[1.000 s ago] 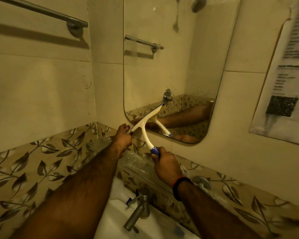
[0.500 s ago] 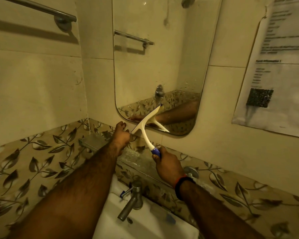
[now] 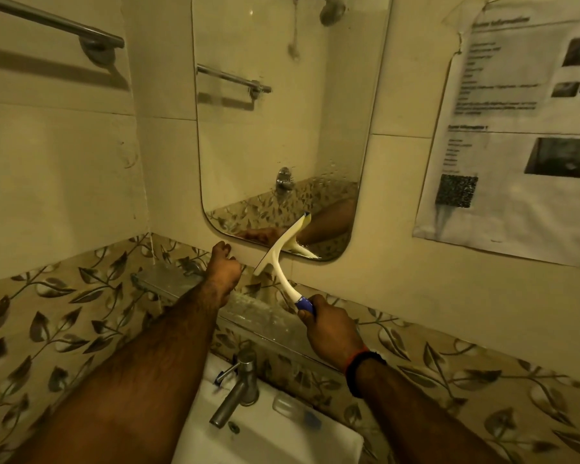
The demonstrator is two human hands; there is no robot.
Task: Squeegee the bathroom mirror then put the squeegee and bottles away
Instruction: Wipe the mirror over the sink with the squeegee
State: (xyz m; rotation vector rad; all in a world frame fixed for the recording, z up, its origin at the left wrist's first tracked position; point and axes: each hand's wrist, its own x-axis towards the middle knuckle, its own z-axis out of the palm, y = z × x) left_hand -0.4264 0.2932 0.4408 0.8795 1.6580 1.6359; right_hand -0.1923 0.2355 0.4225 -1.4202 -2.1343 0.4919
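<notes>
The wall mirror (image 3: 282, 128) hangs above the basin, with droplets near its lower right part. A white squeegee (image 3: 280, 251) with a blue grip crosses the mirror's bottom edge, its blade tilted, upper end on the glass and lower end over the wall below. My right hand (image 3: 332, 333) is shut on its blue grip. My left hand (image 3: 223, 269) is loosely fisted just left of the blade's lower end, apart from it, over the glass shelf. No bottles show clearly.
A glass shelf (image 3: 168, 279) runs under the mirror. Below it are a metal tap (image 3: 238, 393) and a white basin (image 3: 275, 437), with a small clear item with a blue end (image 3: 295, 410) on the rim. A towel bar (image 3: 54, 25) is upper left, a printed notice (image 3: 516, 128) right.
The squeegee has slid down and to the right along the mirror's bottom edge. My left hand has let go of the blade's end and now sits apart from it.
</notes>
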